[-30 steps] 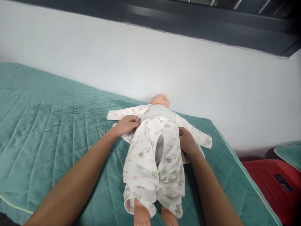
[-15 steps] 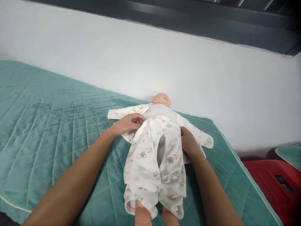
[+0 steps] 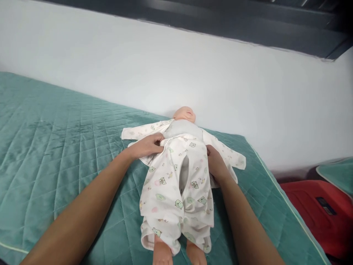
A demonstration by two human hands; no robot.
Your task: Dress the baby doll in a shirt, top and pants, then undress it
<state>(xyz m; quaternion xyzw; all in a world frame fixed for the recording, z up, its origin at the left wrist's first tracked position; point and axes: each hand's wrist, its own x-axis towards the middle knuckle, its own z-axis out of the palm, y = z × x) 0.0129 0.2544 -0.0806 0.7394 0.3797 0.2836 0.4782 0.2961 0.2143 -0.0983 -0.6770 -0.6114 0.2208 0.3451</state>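
Lying on its back on a teal quilted bed cover (image 3: 68, 147) with pale piping: a baby doll (image 3: 183, 129) with a peach-coloured head and a soft grey torso, head close to a plain white wall (image 3: 138, 66), bare feet towards the camera. On the doll's legs and up over the lower torso, white cloth trousers (image 3: 168, 184) printed with green and pink figures, slit at the crotch, rumpled around the shins, with both feet out beyond the cuffs.

At the left side of the waistband, the left hand (image 3: 145, 146), with thumb and fingers pressed together, pinching the edge of the trousers. At the opposite hip, the right hand (image 3: 217, 163), with fingers curled in against the trousers; cannot tell whether pinching, with the fingertips mostly hidden.

Around the doll, open at the front, a white long-sleeved cloth shirt (image 3: 226, 151) in a similar print, with sleeves stretched out to both sides. Along the top of the wall, a dark grey ledge (image 3: 193, 18). Beside the bed cover at lower right, a smooth red object (image 3: 306, 209) with a dark label (image 3: 325, 205).
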